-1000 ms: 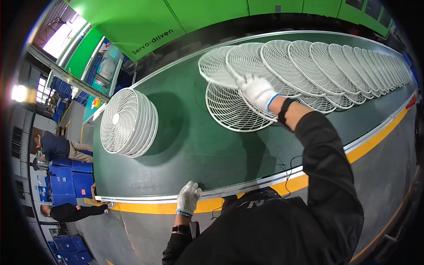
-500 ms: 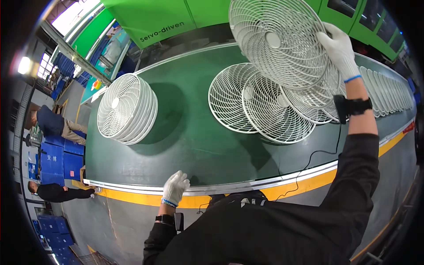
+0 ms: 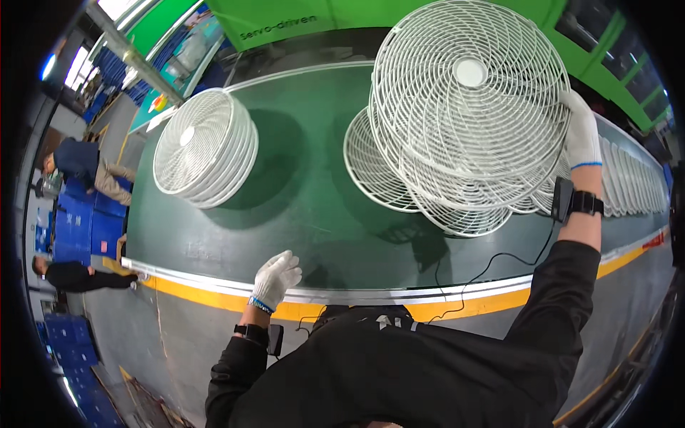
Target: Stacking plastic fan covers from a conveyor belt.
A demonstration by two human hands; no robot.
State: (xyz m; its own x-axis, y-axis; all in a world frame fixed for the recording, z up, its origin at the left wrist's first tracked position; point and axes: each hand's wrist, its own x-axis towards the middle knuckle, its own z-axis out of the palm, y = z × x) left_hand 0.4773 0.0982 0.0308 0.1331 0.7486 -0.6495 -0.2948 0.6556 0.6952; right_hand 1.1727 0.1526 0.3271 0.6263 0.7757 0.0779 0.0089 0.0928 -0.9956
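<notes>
My right hand (image 3: 583, 132), in a white glove, grips the right rim of a round white wire fan grille (image 3: 471, 128). It is raised above the green table and faces me, with its spiral wires and solid centre disc in view. At least one more grille seems to sit close behind it. Below, overlapping fan grilles (image 3: 382, 175) lie on the table, partly hidden by the raised one. My gloved left hand (image 3: 277, 279) hovers at the table's near edge, empty, with its fingers loosely bent and slightly apart.
A stack of fan grilles (image 3: 203, 150) stands at the left of the green table (image 3: 314, 235). More grilles (image 3: 631, 175) line up in a row at far right. A black cable (image 3: 492, 267) trails from my right wrist. Two people (image 3: 85, 278) are beyond the table's left end, near blue boxes.
My right hand has brought the raised grille lower and turned its face more toward me. My left hand stays near the table edge, its fingers a little straighter.
</notes>
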